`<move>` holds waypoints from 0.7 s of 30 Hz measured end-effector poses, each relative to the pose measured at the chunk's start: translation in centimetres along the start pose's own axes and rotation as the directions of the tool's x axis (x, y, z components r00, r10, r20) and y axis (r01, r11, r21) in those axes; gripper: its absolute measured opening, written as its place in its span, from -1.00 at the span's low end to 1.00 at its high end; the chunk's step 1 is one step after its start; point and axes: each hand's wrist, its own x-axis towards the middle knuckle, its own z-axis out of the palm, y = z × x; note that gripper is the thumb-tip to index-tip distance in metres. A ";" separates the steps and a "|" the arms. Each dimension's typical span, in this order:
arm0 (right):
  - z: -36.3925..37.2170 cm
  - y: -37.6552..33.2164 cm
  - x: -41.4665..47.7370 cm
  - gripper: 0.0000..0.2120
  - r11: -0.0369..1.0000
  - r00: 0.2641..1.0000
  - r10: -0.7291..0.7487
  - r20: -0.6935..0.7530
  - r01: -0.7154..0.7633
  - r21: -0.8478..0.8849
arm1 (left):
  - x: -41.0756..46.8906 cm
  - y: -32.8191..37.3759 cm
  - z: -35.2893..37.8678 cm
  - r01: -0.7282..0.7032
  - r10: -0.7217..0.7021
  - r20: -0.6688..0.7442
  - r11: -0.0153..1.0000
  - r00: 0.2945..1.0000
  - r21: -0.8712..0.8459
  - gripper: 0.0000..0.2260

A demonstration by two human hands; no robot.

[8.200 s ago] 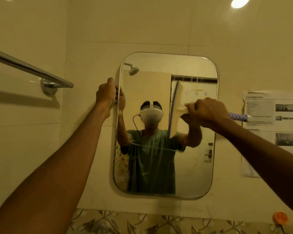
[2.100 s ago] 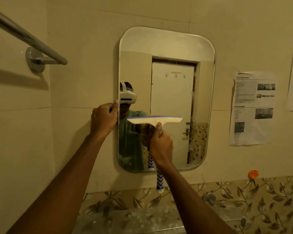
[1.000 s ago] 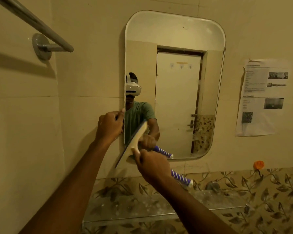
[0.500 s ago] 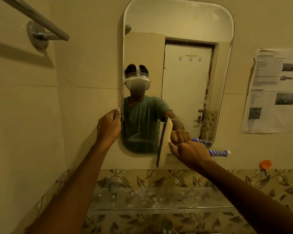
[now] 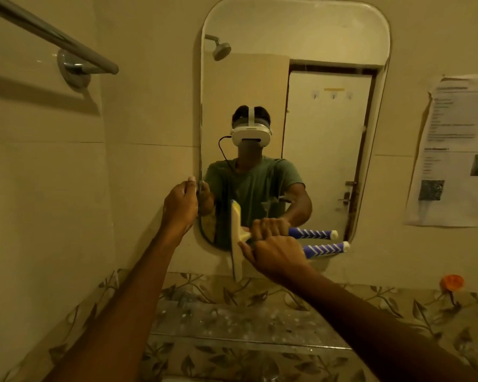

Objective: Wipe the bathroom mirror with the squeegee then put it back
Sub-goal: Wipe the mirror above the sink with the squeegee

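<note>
Squeegee (image 5: 236,241) clenched in right hand (image 5: 276,252) at mirror (image 5: 315,37) bottom — left hand (image 5: 180,208) pinching its edge; blade overhanging may skip.

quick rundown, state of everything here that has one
squeegee: held, blade upright against the mirror's bottom edge
mirror: on the wall, gripped at its left edge
left hand: closed on the mirror edge
right hand: closed on the squeegee handle
reflected door: shut
</note>
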 end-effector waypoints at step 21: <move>-1.6 8.7 -3.9 -0.29 0.984 0.991 0.104 0.084 -0.091 -0.152 | -0.2 -0.3 0.5 0.044 -0.040 0.067 0.998 0.997 -0.051 -0.68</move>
